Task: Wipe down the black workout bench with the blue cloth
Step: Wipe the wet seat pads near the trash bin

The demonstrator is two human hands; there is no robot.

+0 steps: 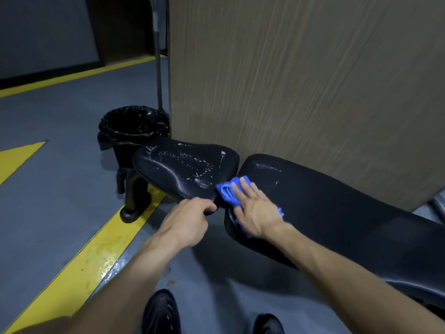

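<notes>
The black workout bench has a seat pad (pixel 178 169) on the left, speckled with white foam and droplets, and a long back pad (pixel 337 213) running to the right. The blue cloth (pixel 227 191) lies bunched at the gap between the two pads. My right hand (pixel 255 210) presses flat on the cloth with straight fingers, at the near left end of the back pad. My left hand (pixel 190 218) grips the near edge of the seat pad, fingers curled round its rim.
A black bin with a bin liner (pixel 132 128) stands on the floor behind the seat pad, a pole (pixel 158 68) rising beside it. A tall brown panel (pixel 301 80) stands close behind the bench. Yellow floor stripes (pixel 84 268) run under the bench foot (pixel 134 208). My shoes (pixel 161 312) are below.
</notes>
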